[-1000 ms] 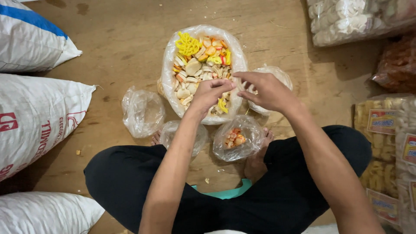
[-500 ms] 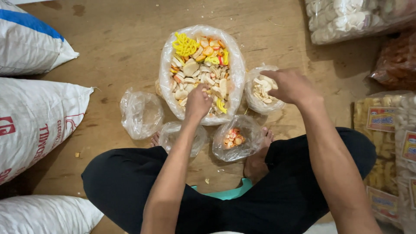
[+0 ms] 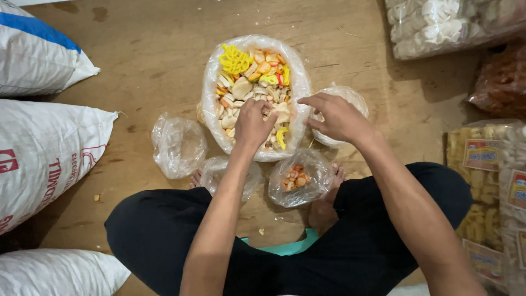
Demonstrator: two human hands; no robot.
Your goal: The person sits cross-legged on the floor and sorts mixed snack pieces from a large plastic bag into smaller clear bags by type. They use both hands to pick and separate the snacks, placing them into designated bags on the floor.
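- Big bag [image 3: 211, 98] of mixed crackers: thin clear plastic, glossy, crinkled at its rolled rim.
- Small bags [image 3: 178, 145] beside it: the same filmy, shiny plastic.
- Crackers [image 3: 241, 87]: dry, matt, rough-edged.
- Sacks [image 3: 44, 153] at the floor's left edge: woven white plastic, coarse.
- Floor [image 3: 148, 55]: brown, matt, scuffed and stained.

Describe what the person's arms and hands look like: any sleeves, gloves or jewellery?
Both arms are bare from the elbow down, with no sleeve in view. The left hand and right hand wear no gloves, and no ring, watch or bracelet shows. Below them are black trousers, with a strip of teal fabric at the waist.
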